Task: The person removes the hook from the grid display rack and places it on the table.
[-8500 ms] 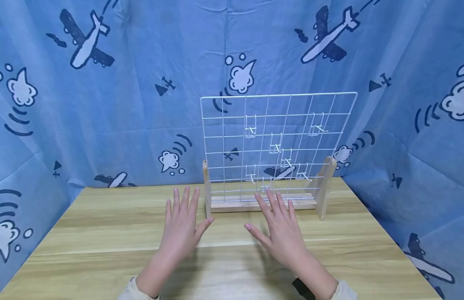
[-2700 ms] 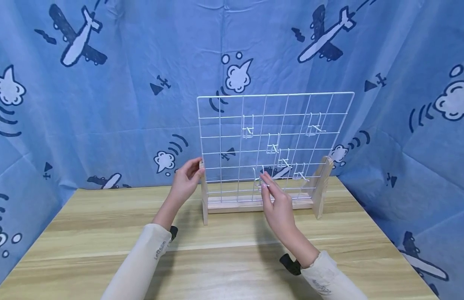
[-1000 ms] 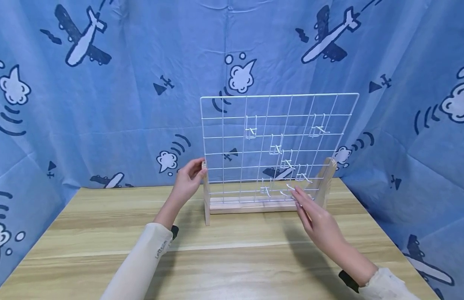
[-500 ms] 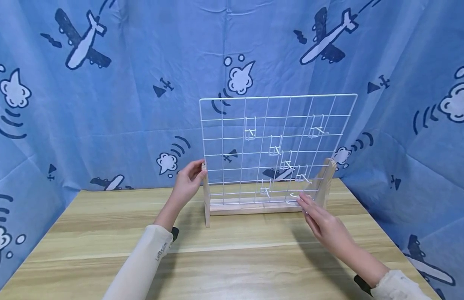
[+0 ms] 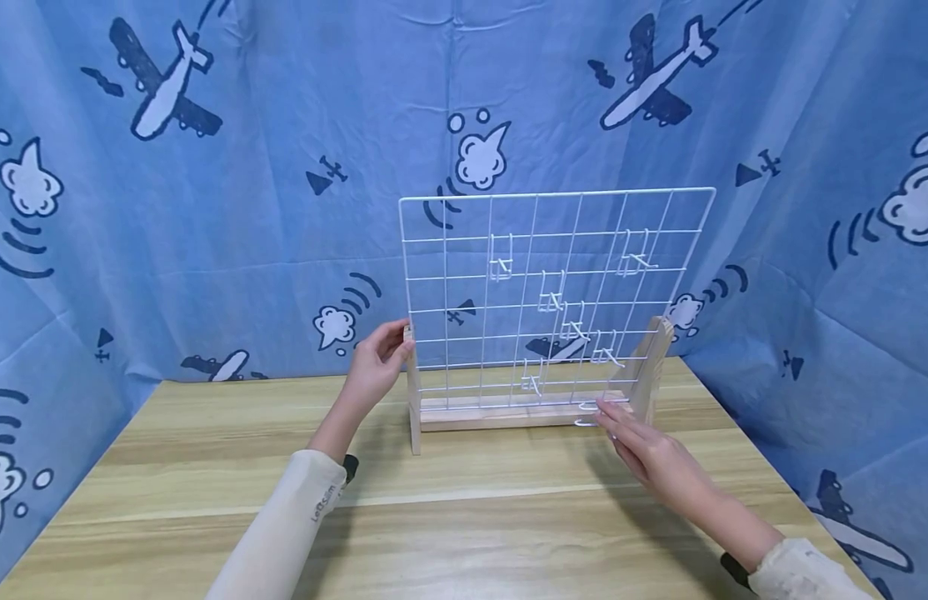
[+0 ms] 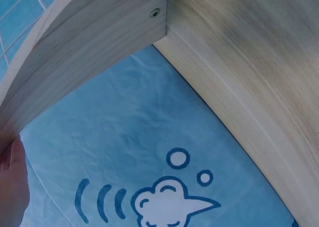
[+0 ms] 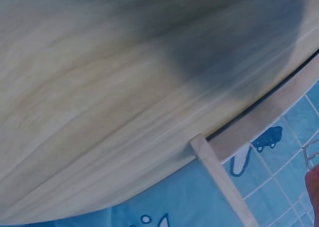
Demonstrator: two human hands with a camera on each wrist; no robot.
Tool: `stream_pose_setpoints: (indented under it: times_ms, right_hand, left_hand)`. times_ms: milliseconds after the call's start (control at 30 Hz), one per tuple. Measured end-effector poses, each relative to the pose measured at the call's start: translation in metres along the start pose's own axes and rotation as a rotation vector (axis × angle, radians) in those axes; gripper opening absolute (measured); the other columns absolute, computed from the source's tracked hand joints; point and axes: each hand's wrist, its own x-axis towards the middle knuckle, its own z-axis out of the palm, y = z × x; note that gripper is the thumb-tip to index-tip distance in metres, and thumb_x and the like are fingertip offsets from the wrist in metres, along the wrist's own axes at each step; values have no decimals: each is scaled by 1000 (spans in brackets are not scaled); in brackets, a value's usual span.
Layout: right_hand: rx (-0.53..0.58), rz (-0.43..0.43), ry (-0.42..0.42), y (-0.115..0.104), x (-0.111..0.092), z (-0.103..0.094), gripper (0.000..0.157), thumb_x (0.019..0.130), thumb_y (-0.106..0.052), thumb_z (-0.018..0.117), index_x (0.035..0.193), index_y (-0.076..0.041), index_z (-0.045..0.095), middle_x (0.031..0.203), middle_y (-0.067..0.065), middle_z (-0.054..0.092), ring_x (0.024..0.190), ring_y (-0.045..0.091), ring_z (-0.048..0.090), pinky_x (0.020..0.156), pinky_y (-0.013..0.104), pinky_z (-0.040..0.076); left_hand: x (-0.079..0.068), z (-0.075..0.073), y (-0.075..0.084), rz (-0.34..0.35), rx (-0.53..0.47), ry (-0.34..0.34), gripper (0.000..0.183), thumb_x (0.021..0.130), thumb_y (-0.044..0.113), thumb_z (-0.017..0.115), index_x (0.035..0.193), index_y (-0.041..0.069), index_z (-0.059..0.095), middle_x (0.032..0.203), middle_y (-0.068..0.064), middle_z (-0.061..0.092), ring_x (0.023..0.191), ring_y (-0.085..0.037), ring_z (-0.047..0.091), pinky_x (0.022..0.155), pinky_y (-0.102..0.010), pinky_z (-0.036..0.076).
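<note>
A white wire grid (image 5: 557, 195) stands upright in a wooden stand (image 5: 494, 419), with several white wire hooks hanging on it, one of them a low hook (image 5: 531, 383). My left hand (image 5: 372, 364) grips the top of the stand's left upright (image 5: 414, 408); its fingers also show at the wood in the left wrist view. Between the thumb and fingers of my right hand (image 5: 655, 457) is a loose white wire hook (image 5: 585, 422), held in front of the grid's lower right part. In the right wrist view only a fingertip (image 7: 313, 189) and part of that hook (image 7: 306, 158) appear.
The stand's right upright (image 5: 651, 375) rises just behind my right hand. Under everything lies a wood-grain table (image 5: 464, 517). A blue curtain (image 5: 284, 208) printed with planes and clouds surrounds the back and sides.
Both hands were spread above the table at first. My left hand took hold of the upright; my right took the lower-left hook off the grid, then moved it right and down.
</note>
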Motion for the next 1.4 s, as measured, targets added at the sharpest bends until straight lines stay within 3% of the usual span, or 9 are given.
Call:
stream_pose_setpoints:
  times_ms: [233, 400, 433, 533, 567, 667, 933, 1133, 1400]
  right_hand:
    - [38, 1, -94, 6, -8, 1, 56, 105, -35, 22, 119, -1, 65, 124, 19, 62, 100, 36, 65, 69, 38, 58]
    - [49, 4, -141, 11, -13, 3, 59, 104, -35, 19, 119, 0, 64, 124, 20, 61, 103, 36, 64, 72, 40, 57]
    - [51, 5, -151, 12, -14, 3, 55, 105, -33, 22, 119, 0, 64, 125, 20, 61, 104, 36, 63, 73, 40, 57]
    - [59, 13, -187, 15, -16, 4, 27, 101, -14, 51, 119, 0, 64, 126, 21, 61, 106, 37, 63, 74, 42, 57]
    - [61, 15, -200, 16, -17, 4, 26, 95, -6, 60, 120, -1, 64, 126, 21, 60, 105, 38, 63, 73, 42, 58]
    - [66, 30, -236, 18, -19, 6, 50, 73, 11, 73, 120, -2, 65, 126, 21, 60, 104, 40, 63, 70, 43, 59]
    - [71, 67, -289, 18, -19, 7, 45, 74, 11, 74, 117, 1, 67, 124, 26, 59, 101, 41, 63, 70, 43, 59]
    - [78, 47, -282, 20, -20, 9, 42, 73, 11, 74, 114, 4, 68, 121, 26, 61, 99, 40, 64, 71, 43, 59]
    - [54, 32, -298, 24, -21, 10, 43, 71, 9, 76, 112, 2, 69, 120, 23, 63, 98, 38, 65, 67, 41, 59]
  left_hand:
    - [0, -1, 1, -9, -8, 0, 40, 95, 3, 58, 133, -6, 49, 129, -25, 55, 122, -31, 53, 103, -31, 45]
    - [1, -2, 1, -5, -2, -6, 41, 96, 5, 58, 134, -6, 49, 129, -22, 56, 124, -29, 53, 103, -30, 45]
    - [1, -2, 1, -4, 0, -7, 41, 96, 5, 58, 134, -6, 49, 129, -22, 56, 124, -29, 53, 103, -30, 45]
    - [2, -2, 0, -1, 5, -6, 41, 96, 5, 58, 134, -6, 49, 129, -23, 56, 124, -30, 53, 103, -30, 45]
    - [2, -1, 0, 0, 6, -4, 41, 96, 5, 58, 134, -6, 49, 129, -22, 56, 123, -30, 53, 103, -30, 45]
    - [2, -1, 0, 3, 6, 2, 40, 96, 5, 59, 133, -5, 50, 129, -22, 57, 123, -30, 53, 103, -29, 45]
    - [0, -1, 4, 4, 3, -3, 40, 95, 3, 58, 132, -8, 49, 128, -24, 56, 122, -32, 53, 103, -31, 45]
    - [1, 0, -1, 3, -5, -3, 39, 95, 4, 59, 132, -6, 50, 127, -22, 57, 122, -29, 53, 102, -28, 45]
    - [0, 0, -1, 8, -17, -5, 40, 95, 2, 59, 133, -6, 50, 128, -24, 56, 123, -31, 53, 103, -32, 45]
